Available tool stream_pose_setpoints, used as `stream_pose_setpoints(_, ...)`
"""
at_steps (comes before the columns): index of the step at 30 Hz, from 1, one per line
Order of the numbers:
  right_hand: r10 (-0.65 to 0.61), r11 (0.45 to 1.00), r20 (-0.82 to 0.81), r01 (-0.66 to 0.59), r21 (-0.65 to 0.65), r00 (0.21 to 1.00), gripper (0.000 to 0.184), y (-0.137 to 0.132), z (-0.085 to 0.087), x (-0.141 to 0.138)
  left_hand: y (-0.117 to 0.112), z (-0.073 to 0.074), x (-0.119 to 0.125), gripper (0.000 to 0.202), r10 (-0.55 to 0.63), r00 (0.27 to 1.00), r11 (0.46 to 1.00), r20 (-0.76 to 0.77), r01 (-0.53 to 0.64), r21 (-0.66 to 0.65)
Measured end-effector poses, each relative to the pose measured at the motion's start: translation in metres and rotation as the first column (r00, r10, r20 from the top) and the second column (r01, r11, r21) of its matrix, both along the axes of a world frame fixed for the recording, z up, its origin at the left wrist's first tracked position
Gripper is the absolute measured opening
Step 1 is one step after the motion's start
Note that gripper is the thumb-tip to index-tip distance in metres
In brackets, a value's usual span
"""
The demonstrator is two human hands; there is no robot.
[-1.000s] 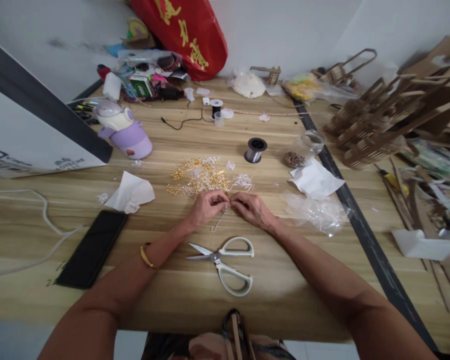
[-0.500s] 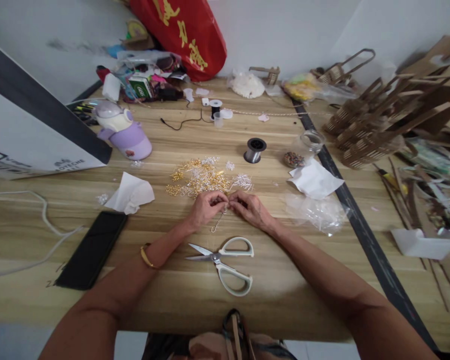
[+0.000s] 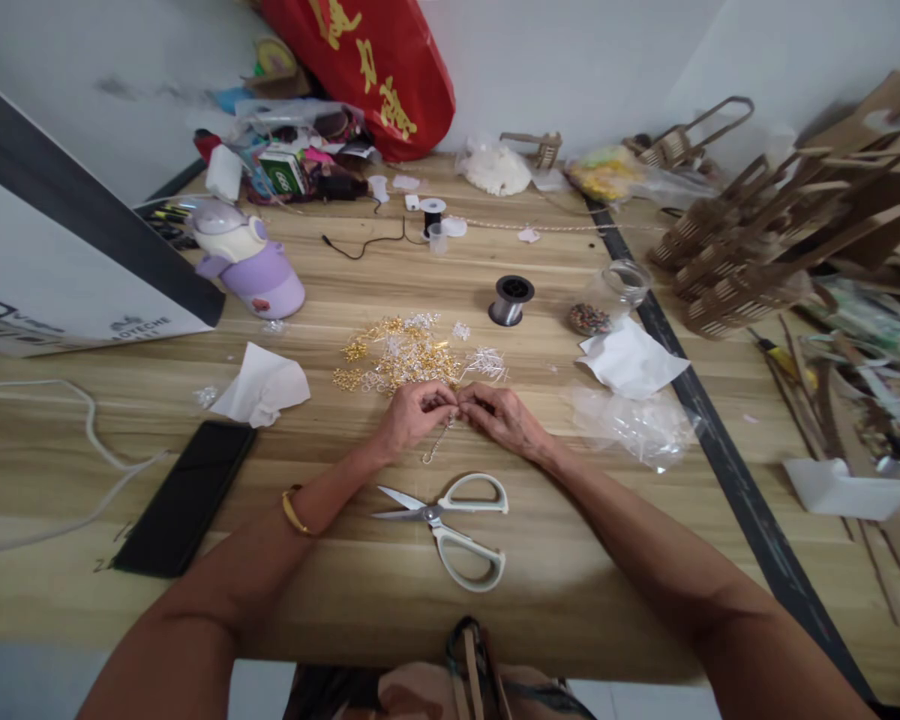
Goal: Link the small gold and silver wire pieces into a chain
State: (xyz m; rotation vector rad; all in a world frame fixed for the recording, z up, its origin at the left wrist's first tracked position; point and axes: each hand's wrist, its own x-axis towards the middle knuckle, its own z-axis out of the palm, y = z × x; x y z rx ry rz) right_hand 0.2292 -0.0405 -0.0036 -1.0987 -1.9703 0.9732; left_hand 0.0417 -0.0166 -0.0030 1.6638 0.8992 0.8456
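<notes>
My left hand (image 3: 418, 412) and my right hand (image 3: 501, 415) meet fingertip to fingertip over the table. Both are pinched closed around one end of a thin silver chain (image 3: 438, 440), whose free end hangs down between them with a small hook shape. Exactly which finger grips which link is too small to see. Just beyond the fingers lies a pile of gold and silver jewelry findings (image 3: 405, 358), with a small heap of silver pins (image 3: 486, 363) at its right. White-handled scissors (image 3: 450, 520) rest spread apart on the wood, nearer to me than the hands.
A black phone (image 3: 184, 500) and crumpled white paper (image 3: 262, 385) lie to the left, by a purple bottle (image 3: 259, 270). A wire spool (image 3: 510, 300) stands behind the pile. On the right are a glass jar (image 3: 626, 285), plastic bags (image 3: 637, 425) and woven baskets (image 3: 735, 260).
</notes>
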Motion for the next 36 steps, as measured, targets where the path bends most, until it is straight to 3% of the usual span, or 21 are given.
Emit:
stream_pose_setpoints(15, 0.039, 0.995, 0.01, -0.038, -0.092, 0.999, 0.022, -0.002, 0.008, 0.0, -0.006, -0.001, 0.001, 0.003, 0.112, 0.98, 0.977, -0.163, -0.078, 0.198)
stream_pose_setpoints(23, 0.03, 0.984, -0.091, -0.045, -0.173, 0.995, 0.021, -0.002, 0.006, -0.003, -0.007, -0.002, -0.001, 0.007, 0.214, 0.942, 0.887, -0.258, -0.077, 0.455)
stream_pose_setpoints(36, 0.012, 0.957, -0.175, -0.062, -0.283, 0.984, 0.021, -0.003, 0.012, -0.007, -0.008, -0.007, -0.002, 0.011, 0.239, 0.936, 0.796, -0.257, -0.038, 0.604)
